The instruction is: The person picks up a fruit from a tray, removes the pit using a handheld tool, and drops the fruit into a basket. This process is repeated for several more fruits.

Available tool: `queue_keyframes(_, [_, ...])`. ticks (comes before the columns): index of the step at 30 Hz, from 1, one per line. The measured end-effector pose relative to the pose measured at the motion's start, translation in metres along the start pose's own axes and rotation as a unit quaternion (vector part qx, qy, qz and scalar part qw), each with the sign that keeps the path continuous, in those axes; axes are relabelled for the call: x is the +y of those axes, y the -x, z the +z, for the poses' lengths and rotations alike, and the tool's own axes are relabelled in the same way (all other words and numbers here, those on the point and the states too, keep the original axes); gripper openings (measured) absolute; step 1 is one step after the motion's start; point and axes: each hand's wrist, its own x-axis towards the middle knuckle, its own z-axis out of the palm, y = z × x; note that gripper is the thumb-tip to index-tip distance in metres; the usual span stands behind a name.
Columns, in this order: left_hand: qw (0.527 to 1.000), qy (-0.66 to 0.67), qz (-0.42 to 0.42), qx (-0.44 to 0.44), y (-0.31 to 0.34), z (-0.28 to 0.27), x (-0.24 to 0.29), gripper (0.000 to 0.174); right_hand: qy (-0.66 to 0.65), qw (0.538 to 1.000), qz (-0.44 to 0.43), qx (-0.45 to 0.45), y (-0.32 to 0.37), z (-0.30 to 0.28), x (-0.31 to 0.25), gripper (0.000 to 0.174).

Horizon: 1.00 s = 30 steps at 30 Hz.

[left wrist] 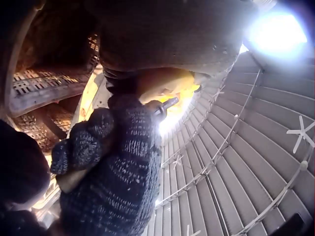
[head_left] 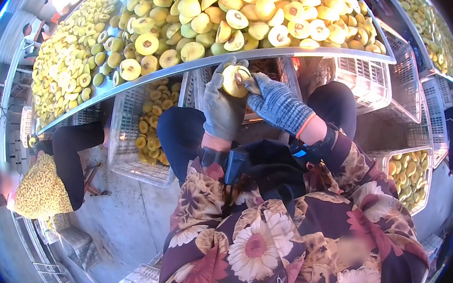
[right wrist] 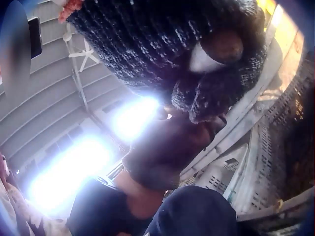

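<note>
Fruit (head_left: 235, 80) held and worked at the near edge of a heaped metal table (head_left: 176, 69).
Just below the table's rim, the gloved left hand (head_left: 222, 112) cups the yellow, cut-open fruit, while the gloved right hand (head_left: 277, 105) grips a small metal tool (left wrist: 167, 104) at its centre. Judging by the pile of halves (head_left: 258, 13) on the table, much is done. This fruit is midway, and a crate (head_left: 123, 146) under the table holds more.

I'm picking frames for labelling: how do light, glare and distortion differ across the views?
Head view: bright, held fruit sharp, fisheye curving tray rim, dark corners. Left wrist view: roof glare top right, right hand and tool backlit, dark. Right wrist view: blown-out glare patches, left hand a soft silhouette.
</note>
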Motion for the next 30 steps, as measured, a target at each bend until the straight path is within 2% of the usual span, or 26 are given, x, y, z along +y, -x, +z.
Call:
queue_keyframes(1, [0.985,0.168,-0.040,0.011,0.000,0.001,-0.008,0.040,0.002,1.000,0.003,-0.007,-0.001,0.001,0.001,0.040])
queue_keyframes(2, [0.940,0.330,-0.080,0.021,-0.001,0.002,-0.019,0.039,0.003,1.000,0.008,-0.016,0.000,0.000,-0.001,0.039])
queue_keyframes(4, [0.883,0.453,-0.116,0.035,-0.001,0.003,-0.031,0.036,0.004,0.999,0.019,-0.034,0.001,-0.004,-0.006,0.039])
queue_keyframes(10, [0.959,0.259,-0.078,0.080,0.003,0.003,-0.048,0.030,-0.007,0.998,0.035,-0.055,0.002,0.017,0.000,0.042])
queue_keyframes(13, [0.988,0.092,-0.039,0.114,0.004,0.001,-0.062,0.027,-0.019,0.999,0.013,-0.033,0.004,0.027,0.000,0.037])
queue_keyframes(15, [0.991,-0.052,-0.031,0.122,0.005,-0.002,-0.068,0.026,-0.058,0.998,-0.010,-0.023,0.004,0.032,0.004,0.035])
queue_keyframes(16, [0.990,0.037,-0.056,0.125,0.005,-0.001,-0.063,0.024,-0.077,0.997,-0.022,-0.018,0.004,0.032,0.004,0.034])
queue_keyframes(18, [0.963,0.214,-0.104,0.129,0.004,0.004,-0.051,0.023,-0.109,0.991,0.032,-0.073,0.005,0.028,-0.001,0.033])
queue_keyframes(20, [0.970,0.175,-0.058,0.159,0.003,0.006,-0.052,0.039,-0.182,0.971,0.095,-0.122,0.007,0.015,-0.015,0.032])
queue_keyframes(22, [0.962,0.210,-0.078,0.158,0.001,0.006,-0.048,0.049,-0.295,0.926,0.169,-0.165,0.014,0.003,-0.029,0.032])
queue_keyframes(24, [0.926,0.318,-0.160,0.126,-0.002,0.002,-0.041,0.052,-0.136,0.984,0.071,-0.087,0.013,0.024,-0.011,0.029])
queue_keyframes(25, [0.921,0.322,-0.184,0.118,-0.003,0.001,-0.040,0.053,-0.055,0.997,0.020,-0.047,0.013,0.030,-0.008,0.028])
queue_keyframes(28, [0.908,0.328,-0.242,0.095,-0.005,-0.003,-0.039,0.056,-0.012,0.999,0.016,-0.044,0.013,0.033,-0.005,0.026])
queue_keyframes(30, [0.904,0.328,-0.263,0.078,-0.004,-0.005,-0.037,0.057,-0.057,0.993,0.023,-0.098,0.015,0.022,-0.011,0.025])
